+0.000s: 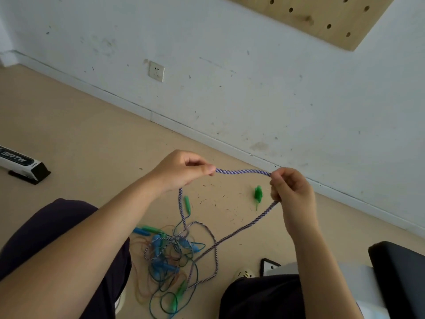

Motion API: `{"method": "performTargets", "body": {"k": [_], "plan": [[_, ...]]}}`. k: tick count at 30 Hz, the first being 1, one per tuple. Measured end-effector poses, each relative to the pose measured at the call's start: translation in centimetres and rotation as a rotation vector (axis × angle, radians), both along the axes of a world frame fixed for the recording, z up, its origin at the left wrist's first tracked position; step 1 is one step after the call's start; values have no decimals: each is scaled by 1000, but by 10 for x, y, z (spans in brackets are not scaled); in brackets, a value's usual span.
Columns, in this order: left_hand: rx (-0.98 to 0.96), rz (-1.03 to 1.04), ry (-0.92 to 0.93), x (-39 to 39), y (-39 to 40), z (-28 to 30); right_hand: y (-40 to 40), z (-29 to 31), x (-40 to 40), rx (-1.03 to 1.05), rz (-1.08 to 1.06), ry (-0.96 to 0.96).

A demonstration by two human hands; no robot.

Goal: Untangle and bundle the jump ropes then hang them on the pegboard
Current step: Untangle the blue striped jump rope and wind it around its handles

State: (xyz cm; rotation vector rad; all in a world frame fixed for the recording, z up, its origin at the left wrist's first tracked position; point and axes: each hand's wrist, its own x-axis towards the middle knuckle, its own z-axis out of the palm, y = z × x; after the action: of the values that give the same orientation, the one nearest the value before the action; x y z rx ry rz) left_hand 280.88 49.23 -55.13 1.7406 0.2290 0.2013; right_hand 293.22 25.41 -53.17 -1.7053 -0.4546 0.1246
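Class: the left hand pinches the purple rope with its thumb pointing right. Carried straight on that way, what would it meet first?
Probably the right hand, holding the same purple rope; the left hand has only rope between, though depth is unclear.

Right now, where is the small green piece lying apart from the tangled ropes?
In the head view, the small green piece lies on the floor, just left of the right hand, below the purple rope and near the wall's baseboard.

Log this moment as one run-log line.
left hand: pinches purple rope | right hand: grips same rope | tangled pile: on floor | pegboard: no ropes visible
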Motion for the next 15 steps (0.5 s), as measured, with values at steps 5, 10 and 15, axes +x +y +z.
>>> {"method": "performTargets", "body": {"k": [5,10,15], "plan": [[25,-108,13,7,-29,-4,19,-10,-25,-130,393,91],[-23,-149,44,10,-29,1,14,-8,-19,-134,218,9],[2,-52,32,13,-19,1,-5,-3,-5,-7,48,21]]}}
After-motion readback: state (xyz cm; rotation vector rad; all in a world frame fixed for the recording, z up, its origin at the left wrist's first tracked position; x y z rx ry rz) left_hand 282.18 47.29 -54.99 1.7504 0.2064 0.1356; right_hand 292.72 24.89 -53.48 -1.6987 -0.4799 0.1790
